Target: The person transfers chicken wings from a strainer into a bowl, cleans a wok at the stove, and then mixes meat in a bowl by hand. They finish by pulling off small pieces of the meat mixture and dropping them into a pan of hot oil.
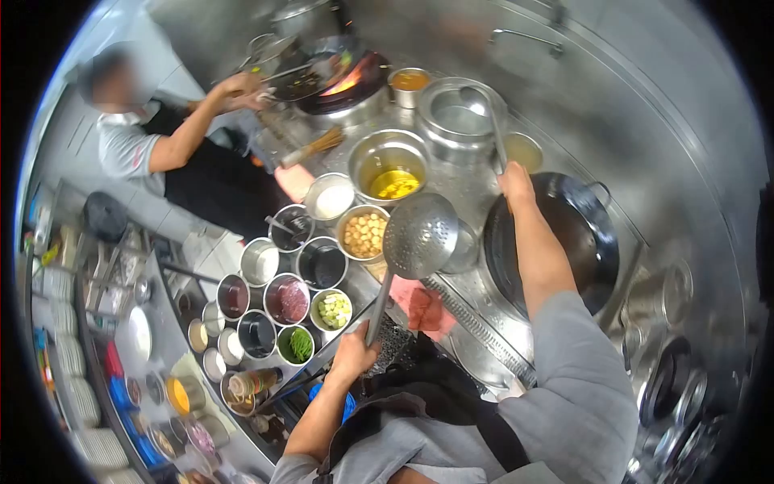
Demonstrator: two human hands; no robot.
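My left hand [352, 356] is closed round the handle of a large perforated skimmer [421, 234], whose round head is raised over the counter beside a pot of pale round pieces [364, 235]. Reaching forward, my right hand [517, 184] grips a ladle [497, 133]. Its bowl is over the mouth of a wide metal pot [439, 125] at the back. A dark wok [516, 242] sits on the stove beneath my right forearm. Left of the wide pot stands a metal pot with yellow oil [397, 182].
At left, a co-worker [181, 145] holds a wok [326, 73] over flames. Several ingredient pots, including greens [297, 345] and red meat [287, 300], crowd the counter's left. A pink cloth [425, 308] lies before me. A bamboo brush [314, 148] lies near the burner.
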